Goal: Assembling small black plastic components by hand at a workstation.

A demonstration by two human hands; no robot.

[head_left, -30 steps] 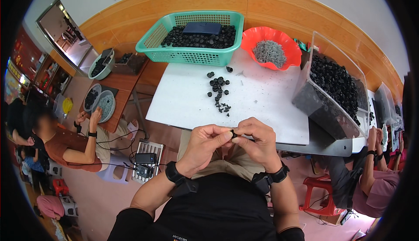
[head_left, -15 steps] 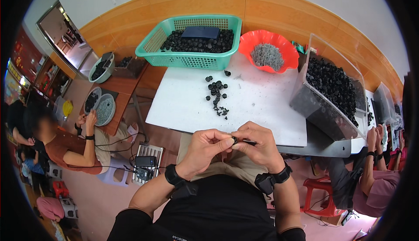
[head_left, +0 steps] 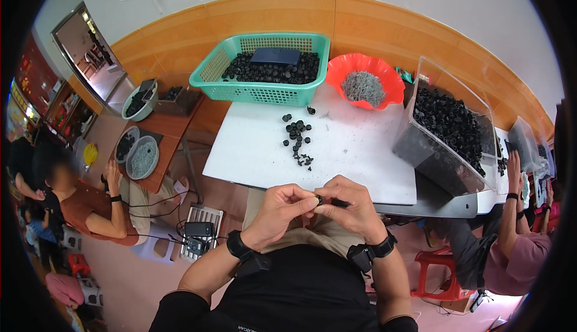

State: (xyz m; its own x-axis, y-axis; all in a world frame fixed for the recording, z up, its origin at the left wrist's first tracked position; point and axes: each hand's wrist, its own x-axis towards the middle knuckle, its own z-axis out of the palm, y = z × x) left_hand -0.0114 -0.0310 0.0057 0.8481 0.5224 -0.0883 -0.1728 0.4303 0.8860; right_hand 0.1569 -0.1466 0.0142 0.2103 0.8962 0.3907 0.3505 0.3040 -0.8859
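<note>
My left hand (head_left: 281,210) and my right hand (head_left: 347,207) meet in front of the table's near edge. Their fingertips pinch a small round black plastic part (head_left: 319,200) from both sides. A dark slim piece (head_left: 340,203) shows among my right fingers; its kind cannot be made out. Beyond my hands, on a white foam sheet (head_left: 252,146), lies a loose cluster of black caps (head_left: 297,129). Several smaller black pieces (head_left: 304,160) trail from it toward me.
At the back stands a green basket (head_left: 258,94) of black parts. Beside it is a red scalloped bowl (head_left: 393,88) with small grey pieces. A clear bin (head_left: 436,167) of black parts stands on the right. Co-workers sit on both sides; a red stool (head_left: 436,258) is at right.
The table and its containers sit slightly lower in the picture. My fingers have shifted a little around the black part, which both hands still pinch.
</note>
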